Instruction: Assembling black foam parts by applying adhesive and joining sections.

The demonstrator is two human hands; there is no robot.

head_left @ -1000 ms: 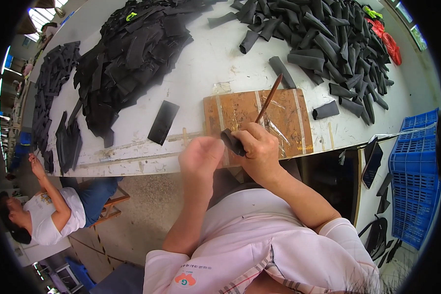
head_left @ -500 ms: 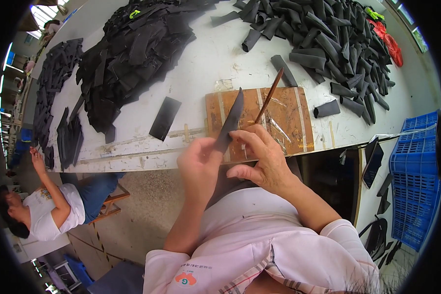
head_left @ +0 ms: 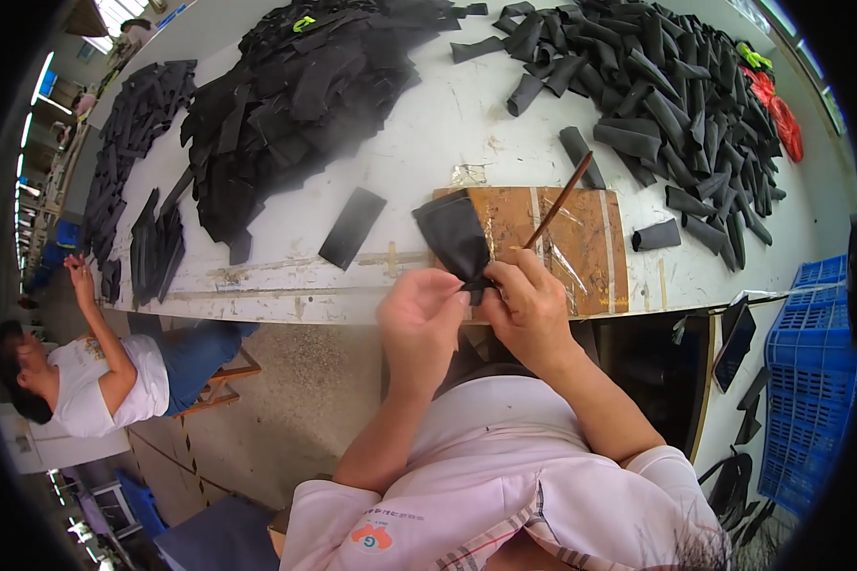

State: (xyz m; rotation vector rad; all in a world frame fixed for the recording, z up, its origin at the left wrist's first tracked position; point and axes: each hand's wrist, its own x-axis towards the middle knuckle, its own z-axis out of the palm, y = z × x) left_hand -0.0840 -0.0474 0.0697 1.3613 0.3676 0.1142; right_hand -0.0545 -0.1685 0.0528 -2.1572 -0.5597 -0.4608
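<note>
Over the near end of a worn brown board [head_left: 595, 276], both my hands hold one black sheet piece [head_left: 452, 233], fabric-like and smooth. My left hand [head_left: 424, 319] pinches its near edge between thumb and fingers. Close beside it, my right hand [head_left: 531, 305] grips the same edge, which looks gathered or folded between the two hands. A slim brown stick [head_left: 567, 190] slants up and away from my right hand, its lower end hidden behind the fingers. The far part of the piece spreads open above the board.
A flat black piece [head_left: 352, 228] lies left of the board. Heaps of flat black pieces [head_left: 295, 114] and rolled black tubes [head_left: 657, 105] cover the table's far side. Blue crates [head_left: 809, 371] stand at right. Another person [head_left: 95, 366] sits at left.
The black piece, seen edge-on before, now faces up with its surface spread. My right hand has closed from loose fingers onto its near edge, beside my left. The view has shifted slightly.
</note>
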